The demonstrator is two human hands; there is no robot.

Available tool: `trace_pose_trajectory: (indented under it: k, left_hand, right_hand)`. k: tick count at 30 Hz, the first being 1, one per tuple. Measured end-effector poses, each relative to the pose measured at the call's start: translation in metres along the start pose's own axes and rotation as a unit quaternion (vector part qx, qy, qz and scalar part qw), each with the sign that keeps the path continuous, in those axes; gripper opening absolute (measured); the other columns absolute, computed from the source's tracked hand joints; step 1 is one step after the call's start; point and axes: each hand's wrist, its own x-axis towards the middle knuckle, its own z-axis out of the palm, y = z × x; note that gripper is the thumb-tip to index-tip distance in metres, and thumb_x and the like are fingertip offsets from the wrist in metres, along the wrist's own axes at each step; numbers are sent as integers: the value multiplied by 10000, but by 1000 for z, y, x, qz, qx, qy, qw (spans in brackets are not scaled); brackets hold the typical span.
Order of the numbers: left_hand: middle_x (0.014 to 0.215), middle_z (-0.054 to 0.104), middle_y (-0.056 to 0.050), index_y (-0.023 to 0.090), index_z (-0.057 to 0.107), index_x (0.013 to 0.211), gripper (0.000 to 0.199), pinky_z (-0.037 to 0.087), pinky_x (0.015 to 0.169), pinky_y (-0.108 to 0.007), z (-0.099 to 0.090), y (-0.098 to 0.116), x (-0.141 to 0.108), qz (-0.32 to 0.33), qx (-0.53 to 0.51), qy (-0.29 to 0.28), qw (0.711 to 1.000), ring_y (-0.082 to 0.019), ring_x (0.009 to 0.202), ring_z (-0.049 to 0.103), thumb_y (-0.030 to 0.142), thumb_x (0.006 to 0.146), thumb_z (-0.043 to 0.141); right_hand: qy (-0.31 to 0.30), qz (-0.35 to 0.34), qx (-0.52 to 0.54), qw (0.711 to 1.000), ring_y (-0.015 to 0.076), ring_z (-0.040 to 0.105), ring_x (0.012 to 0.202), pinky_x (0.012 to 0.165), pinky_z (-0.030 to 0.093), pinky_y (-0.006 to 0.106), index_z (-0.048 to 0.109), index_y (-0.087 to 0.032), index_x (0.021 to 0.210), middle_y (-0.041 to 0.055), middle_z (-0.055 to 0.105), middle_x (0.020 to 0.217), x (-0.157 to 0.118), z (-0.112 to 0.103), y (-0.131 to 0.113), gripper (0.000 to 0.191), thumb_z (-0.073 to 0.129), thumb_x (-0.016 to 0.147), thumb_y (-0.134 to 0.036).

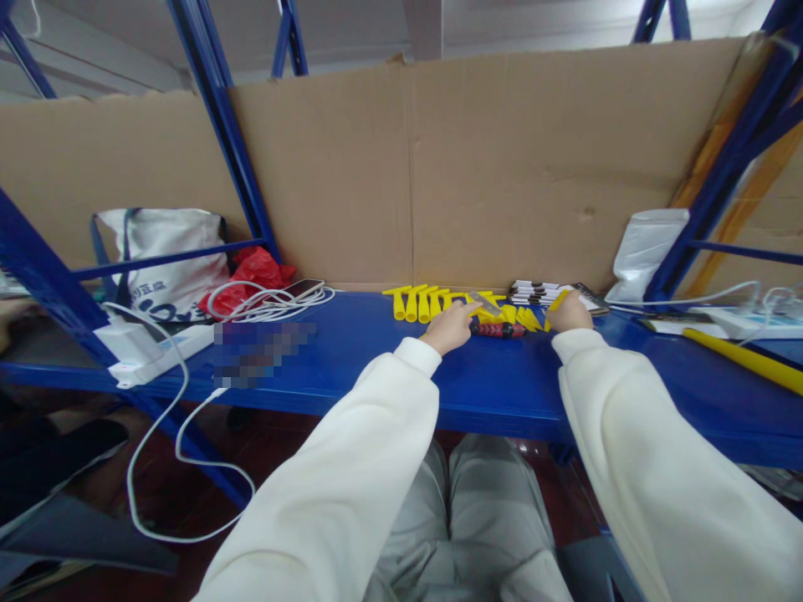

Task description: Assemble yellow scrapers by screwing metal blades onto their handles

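My left hand (pixel 450 327) reaches over the blue shelf, its fingers closed at the near end of a flat, pale grey piece (pixel 486 303). Beside it stretches a row of yellow T-shaped pieces (pixel 411 305) with round hollow ends. A red and black tool handle (pixel 502 329) lies just right of that hand. Further right, my right hand (pixel 570 312) is closed around a small yellow piece (pixel 557 299). Several yellow parts (pixel 527 318) lie between the two hands. Behind them is a stack of black and white packets (pixel 533 293).
White cables (pixel 269 303), a red plastic bag (pixel 257 269) and a white cloth bag (pixel 176 251) are at the left, near a power strip (pixel 163 355). A long yellow object (pixel 746 359) lies right. Cardboard (pixel 502 167) rises behind the blue shelf (pixel 376 368).
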Motion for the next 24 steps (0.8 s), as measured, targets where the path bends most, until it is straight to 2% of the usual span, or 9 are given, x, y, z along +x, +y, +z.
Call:
trace_pose_trajectory:
  k: [5,9,12,15,19,21,24]
  left_hand:
    - [1297,588,-93,276,507,1433,494,483,1003,-362,-1,1,0,2,-1,-1,1000,-239,1171,599,175,959,411]
    - [1284,594,-88,283,513,1430,494,484,1004,-362,0,0,0,5,0,2,1000,-240,1170,599,177,959,410]
    - [1273,601,-89,288,517,1427,490,479,1012,-367,1,0,0,7,1,-1,1000,-239,1164,603,183,959,417]
    - [1294,599,-87,301,524,1421,484,456,1042,-378,2,0,0,6,-3,-4,1000,-239,1193,590,190,958,436]
    - [1331,587,-86,304,511,1429,493,431,1070,-386,3,-1,0,8,-9,-2,1000,-237,1248,557,184,956,441]
    - [1325,590,-86,296,507,1433,497,435,1065,-382,3,-1,0,9,-9,-1,1000,-235,1248,557,177,956,432]
    - [1302,599,-90,284,500,1438,502,452,1046,-377,3,-1,0,13,-5,-2,1000,-236,1223,571,171,955,420]
  right_hand:
    - [42,-11,23,999,368,647,967,812,468,465,490,-126,1163,240,675,1022,-2,-2,-4,456,548,711,-127]
    - [74,-11,60,995,368,650,983,829,470,446,495,-111,1127,241,668,1020,-7,-8,-13,369,536,768,-184]
    - [95,-24,106,989,340,635,1050,877,467,440,476,-101,1148,242,653,1088,-12,-14,-20,341,495,823,-203]
    - [105,-44,203,972,284,635,1050,863,489,405,467,-128,1144,212,639,1128,-12,-16,-25,311,475,843,-204]
    - [56,-63,328,941,213,674,843,701,537,357,427,-157,1200,166,641,1114,-10,-10,-32,344,438,860,-209]
    - [24,-71,373,925,201,670,798,680,542,357,429,-170,1202,136,658,1060,-11,-6,-36,339,433,865,-208]
    - [-14,-71,409,910,183,650,735,698,541,356,495,-189,1061,74,668,908,-14,-4,-42,203,458,863,-207]
